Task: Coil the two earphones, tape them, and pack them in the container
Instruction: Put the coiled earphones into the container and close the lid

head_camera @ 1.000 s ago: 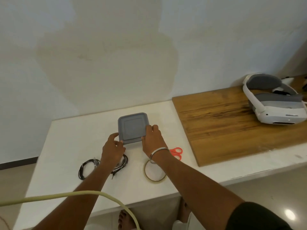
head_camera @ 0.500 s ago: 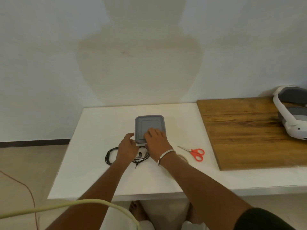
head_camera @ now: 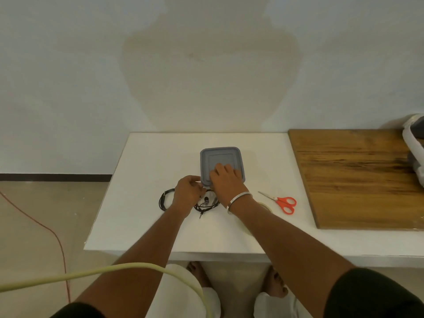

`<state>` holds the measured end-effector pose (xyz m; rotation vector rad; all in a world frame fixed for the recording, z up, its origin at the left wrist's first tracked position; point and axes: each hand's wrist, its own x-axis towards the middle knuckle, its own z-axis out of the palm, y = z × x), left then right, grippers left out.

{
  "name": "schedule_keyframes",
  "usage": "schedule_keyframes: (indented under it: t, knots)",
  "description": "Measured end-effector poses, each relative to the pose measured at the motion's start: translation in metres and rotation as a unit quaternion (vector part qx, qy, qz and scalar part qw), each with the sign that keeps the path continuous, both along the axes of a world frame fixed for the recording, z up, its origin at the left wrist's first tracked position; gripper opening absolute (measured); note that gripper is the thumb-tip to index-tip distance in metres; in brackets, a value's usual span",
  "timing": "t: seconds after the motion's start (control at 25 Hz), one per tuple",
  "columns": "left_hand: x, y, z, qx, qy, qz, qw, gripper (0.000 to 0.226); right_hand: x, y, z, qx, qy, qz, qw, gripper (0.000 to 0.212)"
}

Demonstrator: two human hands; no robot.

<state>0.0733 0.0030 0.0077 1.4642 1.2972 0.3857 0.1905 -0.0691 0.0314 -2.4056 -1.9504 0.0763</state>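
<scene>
Right hand (head_camera: 226, 180) pressing the grey container lid (head_camera: 221, 162), left hand (head_camera: 187, 195) at its corner above two black earphones (head_camera: 205, 204).

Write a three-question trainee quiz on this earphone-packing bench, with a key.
1. True or false: the grey lid is on the container.
2. Which hand lies on that lid? A) left hand B) right hand
3. Fill in: right of the tape roll lie orange-handled ____.

Key: 1 true. 2 B; the left hand is at the container's near left corner, above the black earphones. 3 scissors.
</scene>
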Motion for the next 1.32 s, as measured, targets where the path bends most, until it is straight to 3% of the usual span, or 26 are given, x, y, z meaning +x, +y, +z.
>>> schedule_keyframes:
  t: [0.72, 0.84, 0.96, 1.08, 1.2, 1.32]
  knots:
    - [0.003, 0.003, -0.003, -0.054, -0.002, 0.048, 0.997, 0.020, 0.006, 0.005, -0.006, 0.009, -0.038, 0.037, 0.999, 0.024]
    - [0.002, 0.003, -0.003, -0.055, -0.010, 0.054, 0.997, 0.016, 0.012, 0.000, 0.001, 0.053, -0.037, 0.073, 0.995, 0.023]
    - [0.002, 0.002, -0.004, -0.067, -0.022, 0.069, 0.995, 0.013, 0.025, -0.008, 0.023, 0.165, 0.023, 0.105, 0.980, 0.022]
    - [0.002, 0.002, -0.007, -0.067, -0.030, 0.068, 0.995, 0.013, 0.056, -0.014, 0.044, 0.321, 0.130, -0.006, 0.938, 0.015]
    - [-0.001, 0.001, -0.007, -0.053, -0.037, 0.051, 0.997, 0.016, 0.090, -0.021, 0.051, 0.431, 0.254, -0.234, 0.834, 0.018]
    - [-0.004, -0.002, 0.002, -0.043, -0.057, 0.030, 0.997, 0.019, 0.119, -0.035, 0.033, 0.416, 0.298, -0.447, 0.734, 0.028]
